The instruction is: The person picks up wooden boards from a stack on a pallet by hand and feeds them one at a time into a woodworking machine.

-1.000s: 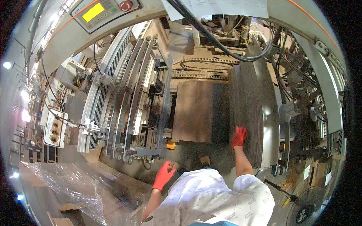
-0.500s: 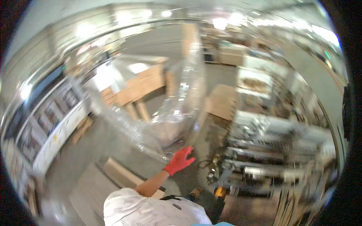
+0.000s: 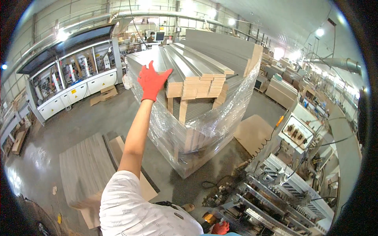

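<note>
My left hand (image 3: 152, 80), in a red glove, reaches forward with its fingers spread and holds nothing. It is at the left edge of a stack of long grey-faced boards (image 3: 201, 65) with bare tan ends; whether it touches them I cannot tell. Clear plastic wrap (image 3: 216, 126) hangs around the lower part of the stack. At the bottom edge my right hand (image 3: 220, 227), also red-gloved, shows only in part beside a yellow-orange part (image 3: 210, 218) of the machine; its fingers are not clear.
To the right stands a metal machine (image 3: 271, 196) with rails and a coiled cable. A pile of grey-brown panels (image 3: 84, 165) lies at the lower left. A long white machine (image 3: 78, 92) runs along the far left. Behind the stack a person (image 3: 151, 37) is near a monitor.
My left hand has moved forward and up to the stack's left edge. The view has turned right, the wrapped stack looks closer, and my right hand has come into view at the bottom.
</note>
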Demonstrator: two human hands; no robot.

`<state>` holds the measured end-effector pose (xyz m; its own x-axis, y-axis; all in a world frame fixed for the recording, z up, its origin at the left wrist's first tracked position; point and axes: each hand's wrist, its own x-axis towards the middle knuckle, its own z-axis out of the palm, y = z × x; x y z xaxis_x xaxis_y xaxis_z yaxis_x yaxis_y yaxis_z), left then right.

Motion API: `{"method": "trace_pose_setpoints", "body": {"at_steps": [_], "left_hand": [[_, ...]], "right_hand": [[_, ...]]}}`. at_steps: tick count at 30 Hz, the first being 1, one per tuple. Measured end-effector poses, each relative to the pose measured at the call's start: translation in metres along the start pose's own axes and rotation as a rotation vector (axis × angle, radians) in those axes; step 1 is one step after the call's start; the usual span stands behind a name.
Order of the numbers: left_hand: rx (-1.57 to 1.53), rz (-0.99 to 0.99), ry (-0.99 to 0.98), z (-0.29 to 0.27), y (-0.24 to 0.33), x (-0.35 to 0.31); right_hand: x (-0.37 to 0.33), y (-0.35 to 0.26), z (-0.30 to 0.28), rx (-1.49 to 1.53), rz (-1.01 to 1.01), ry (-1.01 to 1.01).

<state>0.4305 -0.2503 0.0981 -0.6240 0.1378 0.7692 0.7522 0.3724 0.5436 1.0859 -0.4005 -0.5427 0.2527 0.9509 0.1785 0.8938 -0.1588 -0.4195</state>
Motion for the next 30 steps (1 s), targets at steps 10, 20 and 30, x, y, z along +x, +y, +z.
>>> {"method": "trace_pose_setpoints", "body": {"at_steps": [10, 20, 30], "left_hand": [[-0.205, 0.056, 0.184, -0.028, 0.021, -0.049], [-0.264, 0.68, 0.646, -0.044, -0.003, -0.095], [-0.499, 1.04, 0.497, -0.009, 0.042, -0.117]], "right_hand": [[0.015, -0.093, -0.01, 0.166, -0.231, -0.107], [0.054, -0.29, -0.103, 0.958, -0.381, -0.34], [0.074, -0.459, -0.355, 1.585, -0.703, -0.234]]}}
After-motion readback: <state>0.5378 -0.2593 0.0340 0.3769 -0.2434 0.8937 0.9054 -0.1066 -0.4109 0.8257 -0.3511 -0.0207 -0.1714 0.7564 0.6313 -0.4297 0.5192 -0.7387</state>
